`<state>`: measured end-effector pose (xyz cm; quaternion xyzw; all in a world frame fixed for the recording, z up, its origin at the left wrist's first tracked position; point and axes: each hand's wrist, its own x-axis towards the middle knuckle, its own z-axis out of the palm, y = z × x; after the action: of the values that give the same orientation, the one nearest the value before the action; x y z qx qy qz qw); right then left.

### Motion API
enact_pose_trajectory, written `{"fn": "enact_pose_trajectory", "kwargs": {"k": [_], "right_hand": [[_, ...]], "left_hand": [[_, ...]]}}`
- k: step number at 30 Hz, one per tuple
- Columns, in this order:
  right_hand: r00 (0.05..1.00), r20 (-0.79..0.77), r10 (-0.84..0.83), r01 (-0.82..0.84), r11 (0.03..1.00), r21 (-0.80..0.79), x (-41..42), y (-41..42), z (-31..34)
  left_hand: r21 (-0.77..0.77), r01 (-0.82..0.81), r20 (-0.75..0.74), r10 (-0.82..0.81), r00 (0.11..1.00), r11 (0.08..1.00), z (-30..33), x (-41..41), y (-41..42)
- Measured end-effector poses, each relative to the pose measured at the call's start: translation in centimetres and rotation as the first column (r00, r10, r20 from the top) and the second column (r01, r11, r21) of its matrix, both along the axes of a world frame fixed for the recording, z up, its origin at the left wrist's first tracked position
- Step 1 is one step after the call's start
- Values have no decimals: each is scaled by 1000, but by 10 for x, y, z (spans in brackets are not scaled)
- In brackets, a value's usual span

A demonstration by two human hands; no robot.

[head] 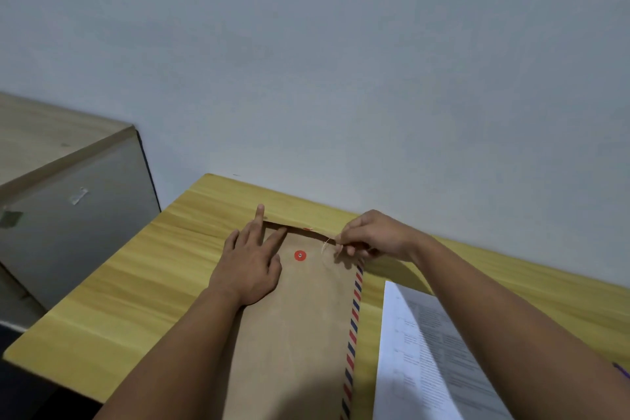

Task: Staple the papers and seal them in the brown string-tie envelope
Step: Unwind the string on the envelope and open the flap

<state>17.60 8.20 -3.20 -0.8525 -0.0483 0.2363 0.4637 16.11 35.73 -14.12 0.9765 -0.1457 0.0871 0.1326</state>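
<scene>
A brown string-tie envelope point(306, 324) with a red-and-blue striped right edge lies lengthwise on the yellow wooden table point(136, 276). A red button point(300, 255) sits near its top, and the flap edge is lifted slightly. My left hand point(250, 262) presses flat on the envelope's upper left, fingers spread. At the envelope's top right corner, my right hand point(371, 237) pinches the thin white string point(326, 245). Printed white papers point(426, 361) lie on the table to the right of the envelope, partly under my right forearm.
A grey wall stands right behind the table's far edge. A lower grey cabinet with a wooden top point(68, 187) stands to the left across a gap. A purple object point(622, 370) peeks in at the right edge.
</scene>
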Motion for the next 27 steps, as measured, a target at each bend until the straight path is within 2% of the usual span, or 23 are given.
{"fn": "enact_pose_trajectory", "kwargs": {"k": [2, 4, 6, 7, 8, 9, 11, 12, 13, 14, 16, 18, 21, 24, 27], "right_hand": [[997, -23, -74, 71, 992, -104, 2, -8, 2], [935, 101, -339, 347, 935, -71, 13, -17, -1], [728, 173, -663, 633, 747, 203, 27, -27, -5], [620, 185, -763, 686, 641, 345, 32, -29, -7], [547, 245, -800, 683, 596, 422, 34, -29, -10], [526, 381, -761, 645, 648, 405, 31, -25, -13], [568, 690, -448, 479, 862, 165, 21, -15, -19], [601, 765, -231, 377, 926, -16, 15, -9, -21], [641, 767, -15, 282, 934, -217, 9, -2, -23], [685, 709, 167, 205, 890, -408, 5, 4, -24], [756, 570, 322, 138, 772, -620, 2, 18, -27], [785, 549, 286, 164, 759, -630, 5, 24, -32], [826, 548, 132, 220, 819, -529, 8, 25, -31], [861, 490, -137, 327, 886, -328, 7, 19, -30], [817, 347, -461, 520, 849, -98, 1, 4, -28]], "left_hand": [[-2, 1, -3, -1, 1000, 1000, 1, 0, 0], [-5, 0, -9, 0, 1000, 1000, 1, 0, 0], [-6, 0, -12, 0, 1000, 1000, 2, 0, -1], [-3, 0, -13, 0, 1000, 1000, 2, -1, -1], [2, -2, -16, 2, 1000, 1000, 2, 0, -1], [8, -3, -21, 3, 1000, 1000, 3, 0, -1], [27, 4, -32, -3, 999, 1000, 3, 2, -2], [39, 6, -34, -5, 999, 999, 3, 3, -2], [52, 5, -32, -3, 999, 999, 3, 4, -3], [64, 2, -27, 0, 1000, 998, 3, 4, -3], [81, 6, -20, -5, 1000, 997, 3, 4, -3], [92, 43, -26, -41, 999, 995, 5, 3, -2], [126, 146, -47, -141, 989, 981, 10, 5, 3], [224, 193, -15, -195, 981, 955, 18, 13, 4], [291, 108, 23, -120, 992, 950, 29, 13, -7]]}}
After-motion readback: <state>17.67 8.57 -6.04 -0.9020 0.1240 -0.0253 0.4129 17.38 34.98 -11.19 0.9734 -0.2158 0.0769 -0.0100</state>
